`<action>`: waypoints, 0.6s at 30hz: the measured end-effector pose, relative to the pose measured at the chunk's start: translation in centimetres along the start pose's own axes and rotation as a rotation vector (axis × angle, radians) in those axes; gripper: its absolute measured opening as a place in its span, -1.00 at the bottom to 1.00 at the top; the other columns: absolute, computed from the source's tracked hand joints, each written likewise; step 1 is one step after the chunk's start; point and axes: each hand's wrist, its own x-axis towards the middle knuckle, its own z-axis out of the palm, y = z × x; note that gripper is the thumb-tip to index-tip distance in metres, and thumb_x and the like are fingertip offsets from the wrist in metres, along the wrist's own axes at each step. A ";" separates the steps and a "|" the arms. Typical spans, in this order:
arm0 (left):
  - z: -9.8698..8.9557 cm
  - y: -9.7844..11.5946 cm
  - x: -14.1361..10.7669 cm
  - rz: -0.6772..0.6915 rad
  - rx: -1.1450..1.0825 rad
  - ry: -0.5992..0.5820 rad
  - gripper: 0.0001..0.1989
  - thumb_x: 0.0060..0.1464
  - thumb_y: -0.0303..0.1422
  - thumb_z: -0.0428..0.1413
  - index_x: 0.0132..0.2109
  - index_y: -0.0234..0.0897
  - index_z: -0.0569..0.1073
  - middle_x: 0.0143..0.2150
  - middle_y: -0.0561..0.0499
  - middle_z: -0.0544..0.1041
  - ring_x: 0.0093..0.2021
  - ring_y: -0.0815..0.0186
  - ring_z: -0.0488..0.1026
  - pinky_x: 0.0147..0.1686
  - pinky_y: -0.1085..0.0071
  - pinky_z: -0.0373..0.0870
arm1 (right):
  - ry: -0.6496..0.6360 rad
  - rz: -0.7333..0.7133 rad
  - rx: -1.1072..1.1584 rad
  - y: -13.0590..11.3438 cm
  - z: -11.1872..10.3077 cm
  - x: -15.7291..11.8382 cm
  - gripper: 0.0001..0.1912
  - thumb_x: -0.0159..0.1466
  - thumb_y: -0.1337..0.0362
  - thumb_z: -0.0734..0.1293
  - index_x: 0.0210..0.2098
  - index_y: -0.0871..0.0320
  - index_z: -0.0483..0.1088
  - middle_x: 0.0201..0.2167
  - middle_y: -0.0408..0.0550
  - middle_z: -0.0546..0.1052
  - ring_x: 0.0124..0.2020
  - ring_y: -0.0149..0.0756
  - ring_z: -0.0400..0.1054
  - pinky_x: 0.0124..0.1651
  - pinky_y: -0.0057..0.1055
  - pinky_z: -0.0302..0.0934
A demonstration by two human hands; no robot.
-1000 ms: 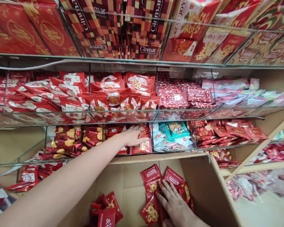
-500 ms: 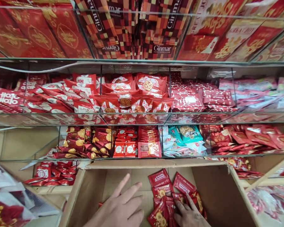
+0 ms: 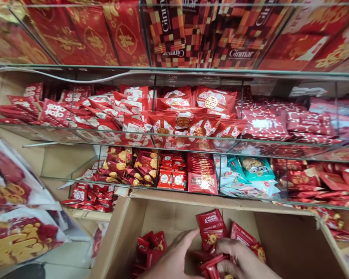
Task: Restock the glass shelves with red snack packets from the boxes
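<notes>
Both of my hands are inside an open cardboard box (image 3: 279,236). My right hand (image 3: 244,257) is closed on red caramel and almond snack packets (image 3: 212,267), its fingers curled over their edges. My left hand (image 3: 176,257) is just to the left, thumb stretched out and apart from the fingers, which are partly cut off by the frame's lower edge. It faces the packets and holds nothing that I can see. One loose caramel and almond packet (image 3: 211,221) lies above the hands. More red packets (image 3: 151,248) lie left of my left hand.
Glass-fronted shelves rise behind the box, with red round-emblem packets (image 3: 215,100), teal biscuit packets (image 3: 257,168) and a stack of caramel packets (image 3: 203,182). Clear bags of red and gold packets (image 3: 20,240) are on the left. A white cable (image 3: 84,80) runs along a shelf edge.
The view has swung left, so shelves and box appear further right. My right hand has closed on packets it was touching. My left hand, earlier spread above the box floor, has moved close to them.
</notes>
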 end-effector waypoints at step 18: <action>1.2 -0.6 2.2 -0.339 -0.728 0.424 -0.72 -0.13 -0.22 0.12 -0.24 -0.26 0.41 -0.48 0.08 0.49 -0.54 0.43 0.40 -0.63 0.56 0.33 | 0.499 0.284 0.946 -1.1 3.6 3.4 -0.71 -0.10 0.14 0.42 -0.51 0.20 0.32 -0.60 -0.22 0.40 -0.57 -0.45 0.23 -0.48 -0.51 0.13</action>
